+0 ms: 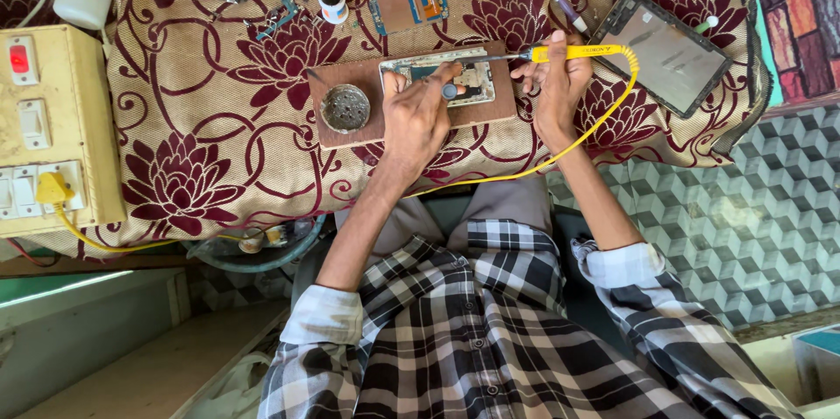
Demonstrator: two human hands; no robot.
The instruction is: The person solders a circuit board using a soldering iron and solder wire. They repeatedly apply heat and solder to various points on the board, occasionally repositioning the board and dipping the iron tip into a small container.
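**Soldering at the cloth-covered table**

At far left sits a yellow switch box. Mid-frame, a wooden board carries a round tin and an opened phone. The left hand presses curled fingers on the phone. Right of it, the right hand grips a yellow soldering iron, tip over the phone.
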